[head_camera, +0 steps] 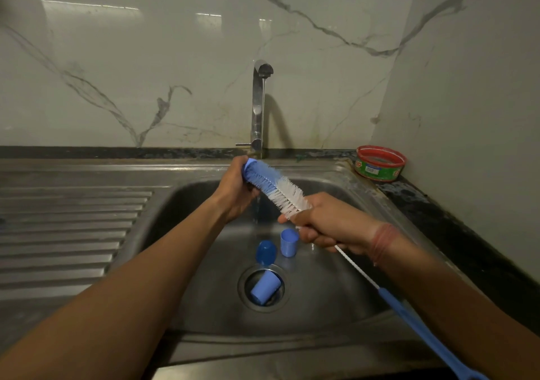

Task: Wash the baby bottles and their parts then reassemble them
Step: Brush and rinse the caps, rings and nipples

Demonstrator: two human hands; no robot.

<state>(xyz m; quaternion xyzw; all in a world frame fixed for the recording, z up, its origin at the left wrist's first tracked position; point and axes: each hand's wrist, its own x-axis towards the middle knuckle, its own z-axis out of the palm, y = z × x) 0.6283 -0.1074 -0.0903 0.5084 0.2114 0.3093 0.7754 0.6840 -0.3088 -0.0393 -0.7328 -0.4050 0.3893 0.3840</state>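
Rinsing brush [277,188] under tap [261,108], left hand [233,192] gripping tip, right hand [324,222] gripping stem; cup [265,287] may block drain.

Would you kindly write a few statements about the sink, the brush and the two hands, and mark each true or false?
1. Water runs from the tap. True.
2. The left hand holds the blue-bristled end of the bottle brush. True.
3. The right hand is empty. False: it grips the brush near the white bristles, the handle trailing past the wrist.
4. Three blue caps lie in the sink, one of them over the drain. True.
5. The red-rimmed tub sits inside the basin. False: it stands on the counter in the back right corner.
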